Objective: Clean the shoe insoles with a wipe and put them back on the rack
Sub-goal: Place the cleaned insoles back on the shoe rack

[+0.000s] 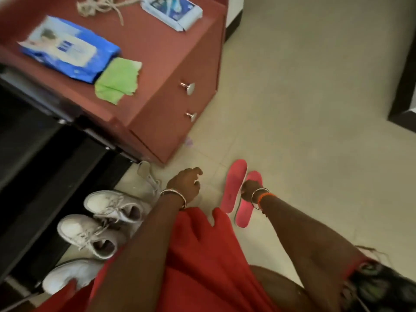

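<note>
While the person leans over the floor: both arms reach down in front of a red garment [202, 255].
Right hand [248, 190]: it grasps 2 pink insoles [234, 188] near their middles, fingers curled round them; 2 bangles and an orange band sit at the wrist.
Insoles: held side by side and touching, pink faces up, toes pointing far, just above or on the pale tiled floor [315, 109]; which one cannot be told. They are to the right of the cabinet and well apart from the rack.
Left hand [184, 184]: it grasps nothing, fingers loosely curled and relaxed, hanging over the floor between the shoes and the insoles; bangles at the wrist.
Shoes: 3 pale lace-up sneakers [112, 206] lie on the floor at near left, beside the rack, openings facing right; a 4th pale shoe part shows just beyond them.
Rack [45, 154]: dark, at left, its shelves blurred.
Counter [157, 52]: the top of a red cabinet with 2 metal knobs [188, 87] on its drawers, at far left.
On the counter: a blue wipes pack [67, 48] at left, a green cloth [117, 81] touching its near end, a second pale blue pack [172, 10] at the far right corner, and a tangle of laces [101, 6] at the far edge.
</note>
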### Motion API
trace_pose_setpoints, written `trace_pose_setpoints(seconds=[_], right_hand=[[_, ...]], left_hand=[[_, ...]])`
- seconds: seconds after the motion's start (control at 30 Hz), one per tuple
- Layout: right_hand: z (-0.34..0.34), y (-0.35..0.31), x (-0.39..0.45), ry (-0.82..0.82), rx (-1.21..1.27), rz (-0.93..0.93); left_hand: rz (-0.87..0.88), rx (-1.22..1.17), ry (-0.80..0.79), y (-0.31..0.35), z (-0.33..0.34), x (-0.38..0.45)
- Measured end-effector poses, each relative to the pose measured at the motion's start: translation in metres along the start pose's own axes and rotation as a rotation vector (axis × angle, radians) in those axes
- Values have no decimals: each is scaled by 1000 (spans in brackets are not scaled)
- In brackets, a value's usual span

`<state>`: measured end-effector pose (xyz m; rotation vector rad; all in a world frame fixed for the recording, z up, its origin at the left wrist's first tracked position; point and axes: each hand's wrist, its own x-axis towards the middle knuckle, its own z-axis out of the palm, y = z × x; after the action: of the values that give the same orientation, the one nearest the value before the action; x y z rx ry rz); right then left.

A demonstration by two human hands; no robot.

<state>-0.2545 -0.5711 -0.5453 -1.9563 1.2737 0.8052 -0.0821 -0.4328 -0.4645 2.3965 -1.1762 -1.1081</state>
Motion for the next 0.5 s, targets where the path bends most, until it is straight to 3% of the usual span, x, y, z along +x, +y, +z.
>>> trace_pose_setpoints(seconds=[0.17,0.3,0.5], right_hand=[[24,-3,44,59,170,143],[63,-1,80,140,504,386],[95,-5,108,296,638,508]], left_hand=[[31,123,-109,-13,30,40],[-7,-68,-9,-19,34,70],[-65,-176,96,-49,35,76]])
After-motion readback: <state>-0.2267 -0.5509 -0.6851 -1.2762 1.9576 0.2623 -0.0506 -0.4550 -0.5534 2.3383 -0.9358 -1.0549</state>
